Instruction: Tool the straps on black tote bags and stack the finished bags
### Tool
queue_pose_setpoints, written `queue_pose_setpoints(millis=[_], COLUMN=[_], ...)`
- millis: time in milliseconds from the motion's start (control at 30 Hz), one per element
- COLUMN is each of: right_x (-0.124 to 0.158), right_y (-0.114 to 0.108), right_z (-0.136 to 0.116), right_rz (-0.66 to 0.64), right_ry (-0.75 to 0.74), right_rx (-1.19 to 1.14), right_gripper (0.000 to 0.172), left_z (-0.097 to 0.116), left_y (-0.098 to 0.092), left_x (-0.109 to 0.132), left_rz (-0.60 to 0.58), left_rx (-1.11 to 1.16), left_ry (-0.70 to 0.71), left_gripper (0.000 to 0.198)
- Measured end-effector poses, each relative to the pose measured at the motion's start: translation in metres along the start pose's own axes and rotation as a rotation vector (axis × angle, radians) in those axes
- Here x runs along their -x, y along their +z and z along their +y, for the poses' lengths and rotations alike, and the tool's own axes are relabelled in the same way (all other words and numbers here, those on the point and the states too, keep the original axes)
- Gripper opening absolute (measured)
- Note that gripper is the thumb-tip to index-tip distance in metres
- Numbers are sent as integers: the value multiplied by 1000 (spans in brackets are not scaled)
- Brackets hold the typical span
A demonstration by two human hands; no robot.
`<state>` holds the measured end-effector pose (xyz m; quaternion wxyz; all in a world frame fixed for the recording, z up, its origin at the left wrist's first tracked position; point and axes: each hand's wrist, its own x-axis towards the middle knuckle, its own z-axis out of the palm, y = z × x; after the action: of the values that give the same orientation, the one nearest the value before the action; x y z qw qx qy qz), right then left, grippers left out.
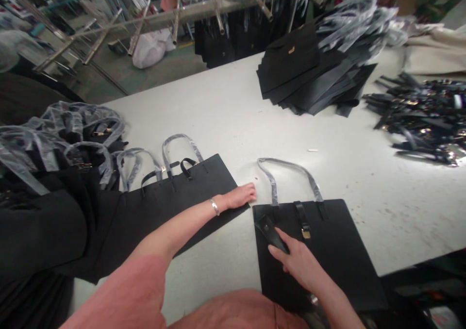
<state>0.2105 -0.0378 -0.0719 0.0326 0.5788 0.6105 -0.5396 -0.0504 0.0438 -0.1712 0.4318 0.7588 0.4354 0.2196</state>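
My left hand (238, 196) lies flat at the right corner of a black tote bag (189, 198), and a silver bangle (214, 206) circles that wrist. The bag's handles are wrapped in clear plastic. Beside it, a second black tote bag (327, 256) lies flat, its plastic-wrapped handles (287, 173) stretched towards the far side. My right hand (291, 261) rests on this bag and pinches a loose black strap (271, 234) at its top left. A black tab with a gold buckle (303, 220) sits just right of that strap.
More wrapped bags (73, 144) heap up at the left of the white table (364, 139). Far along it lie a stack of black panels (309, 72) and a pile of black straps with metal fittings (418, 115). A metal rack (189, 11) runs behind the table.
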Motion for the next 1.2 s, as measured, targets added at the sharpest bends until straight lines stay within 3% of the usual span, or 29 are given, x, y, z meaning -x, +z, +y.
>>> queue_pose_setpoints(millis=[100,300,600,833,1000,1200], right_x=[1,1,3,3,3,4], right_y=[0,1,1,0,1,1], right_z=[-1,-2,-5,-4,-4,-5], right_rz=[-27,-36,-53,-60,-63,-55], right_ry=[6,-7,23,21,28,27], right_rx=[27,84,125,118,129,120], right_gripper=[60,57,60,59,59,60], left_z=[-5,3,-6,-6,-4,-8], left_y=[-13,0,5,4,5,17], left_x=[7,12,1,1,9,6], left_rz=[137,-199,-309,-205,-238,-219], left_rx=[-47,-104,-252,-268,-263,-309], left_ry=[-40,215,319,207,288,318], left_gripper=[31,9,22,33,21,25])
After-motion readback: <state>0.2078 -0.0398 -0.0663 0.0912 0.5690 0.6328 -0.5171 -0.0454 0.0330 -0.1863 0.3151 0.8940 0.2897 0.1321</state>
